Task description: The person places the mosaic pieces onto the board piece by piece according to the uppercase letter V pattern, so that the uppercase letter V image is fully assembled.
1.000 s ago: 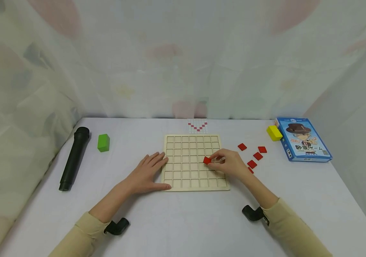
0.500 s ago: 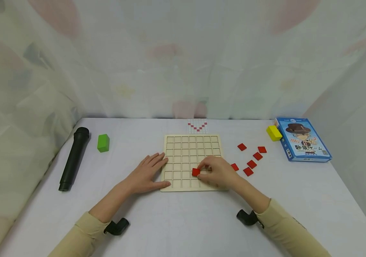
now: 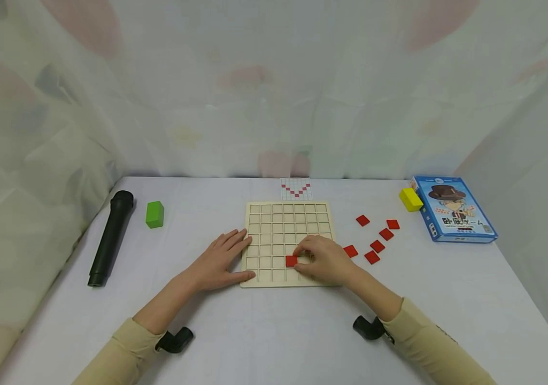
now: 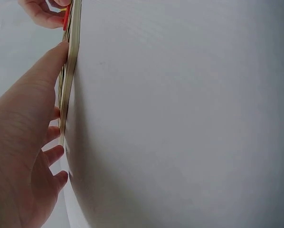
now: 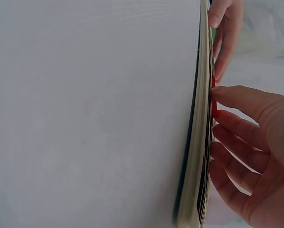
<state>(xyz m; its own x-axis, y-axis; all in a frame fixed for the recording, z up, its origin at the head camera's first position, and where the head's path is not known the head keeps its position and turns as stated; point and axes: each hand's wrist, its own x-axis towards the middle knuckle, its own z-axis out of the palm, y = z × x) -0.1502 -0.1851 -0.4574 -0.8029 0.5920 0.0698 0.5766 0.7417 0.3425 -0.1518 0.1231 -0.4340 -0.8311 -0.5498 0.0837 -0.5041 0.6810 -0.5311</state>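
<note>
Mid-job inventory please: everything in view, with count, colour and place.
Table: 1, white, beneath items
Hanging cloth: count unclear, pale patterned, behind table
Grid board: 1, pale wood, table centre
Pattern card: 1, white and red, behind board
Held tile: 1, red, board's near half
Loose tiles: 6 visible, red, right of board
Microphone: 1, black, table's left side
Green block: 1, green, right of microphone
Game box: 1, blue, table's right side
Yellow block: 1, yellow, at game box's left side
Wrist cameras: 2, black, one per wrist
Sleeves: 2, tan, forearms
Left hand: 1, bare, touching board's left edge
Right hand: 1, bare, pinching held tile
</note>
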